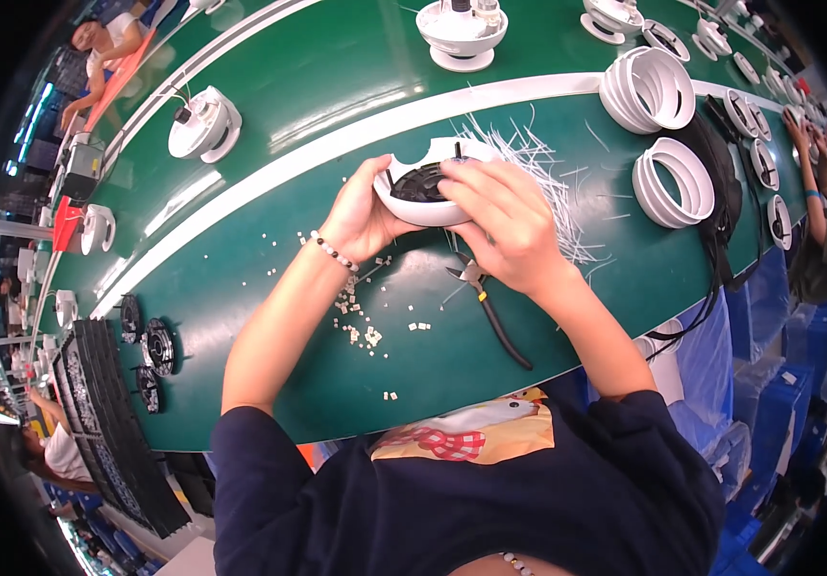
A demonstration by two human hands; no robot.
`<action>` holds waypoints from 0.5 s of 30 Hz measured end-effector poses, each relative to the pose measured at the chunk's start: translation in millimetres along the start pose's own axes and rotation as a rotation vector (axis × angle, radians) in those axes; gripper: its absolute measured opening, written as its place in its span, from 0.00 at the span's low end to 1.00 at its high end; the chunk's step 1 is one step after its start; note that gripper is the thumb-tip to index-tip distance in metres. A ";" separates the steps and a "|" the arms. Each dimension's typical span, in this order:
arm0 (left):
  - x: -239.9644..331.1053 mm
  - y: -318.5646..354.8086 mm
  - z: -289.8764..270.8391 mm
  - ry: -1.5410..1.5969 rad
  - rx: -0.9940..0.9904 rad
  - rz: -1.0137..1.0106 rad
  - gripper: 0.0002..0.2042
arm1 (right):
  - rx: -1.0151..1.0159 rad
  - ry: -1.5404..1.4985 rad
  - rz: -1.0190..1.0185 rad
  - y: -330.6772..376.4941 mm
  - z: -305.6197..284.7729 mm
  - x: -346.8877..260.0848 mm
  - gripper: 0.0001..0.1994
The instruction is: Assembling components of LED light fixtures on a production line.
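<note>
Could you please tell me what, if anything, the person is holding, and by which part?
A white bowl-shaped housing with a black insert, held by its left side in the left hand and its right side in the right hand.

a factory assembly line: green bench, repeated white housings, co-workers.

Head cam, dn @ bench
</note>
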State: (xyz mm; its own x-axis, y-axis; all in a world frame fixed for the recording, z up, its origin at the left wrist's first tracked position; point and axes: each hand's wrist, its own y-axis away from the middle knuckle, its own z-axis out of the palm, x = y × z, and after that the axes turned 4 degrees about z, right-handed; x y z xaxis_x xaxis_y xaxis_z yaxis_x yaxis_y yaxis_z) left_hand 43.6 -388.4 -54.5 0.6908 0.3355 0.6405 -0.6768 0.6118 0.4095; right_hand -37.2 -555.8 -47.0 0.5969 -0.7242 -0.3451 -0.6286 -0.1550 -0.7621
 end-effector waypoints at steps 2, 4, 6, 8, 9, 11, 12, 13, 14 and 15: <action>7.4 -11.3 -7.6 -0.018 0.146 0.111 0.23 | -0.161 0.027 0.166 7.2 -18.2 -9.2 0.31; 27.5 -21.4 -19.7 -0.084 0.216 0.306 0.23 | -0.415 0.041 0.315 31.1 -36.6 -23.7 0.44; 48.6 -48.1 -55.5 -0.080 0.239 0.405 0.22 | -0.667 0.110 0.426 52.7 -53.2 -43.4 0.50; 64.7 -68.2 -69.0 -0.065 0.300 0.447 0.22 | -0.831 0.177 0.455 71.7 -61.2 -54.1 0.50; 76.5 -77.7 -74.3 0.014 0.265 0.443 0.20 | -0.849 0.214 0.451 74.9 -62.9 -58.3 0.49; 90.4 -91.6 -78.1 -0.040 0.376 0.499 0.19 | -0.886 0.291 0.471 72.8 -65.2 -62.4 0.48; 94.0 -96.8 -76.6 -0.128 0.432 0.530 0.19 | -0.892 0.320 0.493 68.4 -68.1 -59.5 0.47; 98.8 -100.4 -76.2 -0.232 0.532 0.509 0.17 | -0.899 0.346 0.515 64.9 -70.5 -55.6 0.47; 105.1 -108.3 -88.6 -0.316 0.556 0.505 0.16 | -0.907 0.354 0.489 65.5 -70.4 -51.6 0.46; 112.1 -113.4 -98.0 -0.400 0.581 0.502 0.15 | -0.900 0.358 0.483 63.5 -72.5 -48.6 0.46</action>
State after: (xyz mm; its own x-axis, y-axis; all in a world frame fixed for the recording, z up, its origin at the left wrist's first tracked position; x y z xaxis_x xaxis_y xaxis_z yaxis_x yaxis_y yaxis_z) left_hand 222.7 -350.0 -92.8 0.2073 0.1234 0.9705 -0.9760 -0.0413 0.2138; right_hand -142.2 -579.1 -38.9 0.0995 -0.9728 -0.2094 -0.9809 -0.1313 0.1435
